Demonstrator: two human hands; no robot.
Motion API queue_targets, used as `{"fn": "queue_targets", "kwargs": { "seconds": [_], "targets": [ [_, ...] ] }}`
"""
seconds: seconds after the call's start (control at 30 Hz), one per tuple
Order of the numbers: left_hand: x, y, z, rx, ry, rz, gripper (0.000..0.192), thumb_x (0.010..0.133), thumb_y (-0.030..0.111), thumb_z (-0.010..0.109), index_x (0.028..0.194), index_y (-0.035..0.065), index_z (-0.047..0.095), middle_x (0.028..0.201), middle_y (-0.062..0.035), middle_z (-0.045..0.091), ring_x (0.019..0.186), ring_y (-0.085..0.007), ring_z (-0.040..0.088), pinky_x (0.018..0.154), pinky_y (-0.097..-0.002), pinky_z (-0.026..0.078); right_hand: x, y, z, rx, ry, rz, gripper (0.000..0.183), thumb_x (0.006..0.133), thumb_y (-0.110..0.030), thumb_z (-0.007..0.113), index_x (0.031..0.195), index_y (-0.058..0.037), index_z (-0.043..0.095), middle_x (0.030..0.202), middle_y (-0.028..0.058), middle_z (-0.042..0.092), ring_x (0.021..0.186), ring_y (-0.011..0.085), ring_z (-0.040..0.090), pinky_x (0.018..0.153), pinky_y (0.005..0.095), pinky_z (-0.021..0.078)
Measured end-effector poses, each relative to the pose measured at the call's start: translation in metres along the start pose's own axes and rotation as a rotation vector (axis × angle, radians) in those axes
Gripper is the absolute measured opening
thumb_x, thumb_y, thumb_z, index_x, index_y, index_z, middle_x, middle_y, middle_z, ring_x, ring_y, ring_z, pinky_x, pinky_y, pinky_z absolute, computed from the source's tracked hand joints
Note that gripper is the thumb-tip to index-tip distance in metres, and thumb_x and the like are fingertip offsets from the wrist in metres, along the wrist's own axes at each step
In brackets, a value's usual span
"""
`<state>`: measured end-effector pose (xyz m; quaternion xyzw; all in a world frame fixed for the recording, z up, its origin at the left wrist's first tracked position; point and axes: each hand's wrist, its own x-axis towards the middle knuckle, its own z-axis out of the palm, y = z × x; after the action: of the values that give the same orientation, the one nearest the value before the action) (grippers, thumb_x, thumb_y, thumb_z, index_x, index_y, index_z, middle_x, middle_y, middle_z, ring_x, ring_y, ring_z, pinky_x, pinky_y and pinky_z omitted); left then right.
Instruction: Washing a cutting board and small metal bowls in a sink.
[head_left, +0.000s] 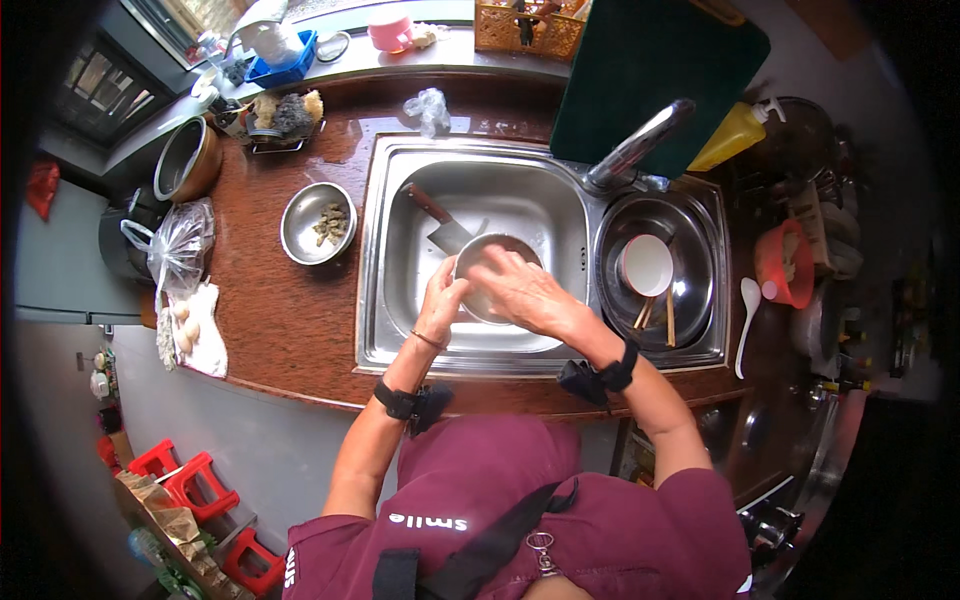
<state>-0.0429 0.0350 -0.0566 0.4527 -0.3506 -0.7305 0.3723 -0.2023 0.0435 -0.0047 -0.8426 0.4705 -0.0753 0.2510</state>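
Observation:
My left hand (441, 304) grips the left rim of a metal bowl (517, 244) held over the large sink basin (555, 202). My right hand (525, 291) reaches over the same bowl from the right, its fingers blurred and dipping inside. Whether those fingers hold anything is hidden, and so are most of the bowl's contents. A cleaver (448, 234) with a wooden handle lies in the basin, its blade partly behind the bowl. On the counter to the left stands another metal bowl (294, 238) with small greenish-brown pieces (330, 225) in it.
In the right basin, a metal basin (611, 300) holds a white bowl (648, 265) and chopsticks (670, 319). The faucet (645, 142) rises behind, before a dark green board (652, 67). A white spoon (747, 322) lies right; eggs (186, 330) rest on a cloth left.

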Motion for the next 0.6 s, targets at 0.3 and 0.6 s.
{"fn": "queue_targets", "kwargs": {
  "seconds": [0.3,0.6],
  "targets": [
    [-0.019,-0.017,-0.037,0.240,0.126,0.061,0.038,0.073,0.008,0.043,0.110,0.0006,0.051,0.099,-0.0110,0.057,0.091,-0.0187,0.053,0.080,-0.0283,0.042,0.032,-0.012,0.053,-0.012,-0.100,-0.154,0.025,0.075,-0.010,0.056,0.093,0.0020,0.044,0.081,0.0198,0.060,0.080,0.0337,0.060,0.065,0.0427,0.0492],
    [-0.013,-0.010,-0.061,0.501,0.095,0.112,0.036,0.072,0.013,0.041,0.105,0.0027,0.051,0.095,-0.0171,0.057,0.090,-0.0266,0.054,0.079,-0.0336,0.041,0.032,-0.030,0.047,-0.024,0.084,0.053,0.021,0.079,-0.017,0.054,0.092,-0.0006,0.055,0.084,0.0189,0.053,0.083,0.0335,0.057,0.068,0.0414,0.0475]
  ]
}}
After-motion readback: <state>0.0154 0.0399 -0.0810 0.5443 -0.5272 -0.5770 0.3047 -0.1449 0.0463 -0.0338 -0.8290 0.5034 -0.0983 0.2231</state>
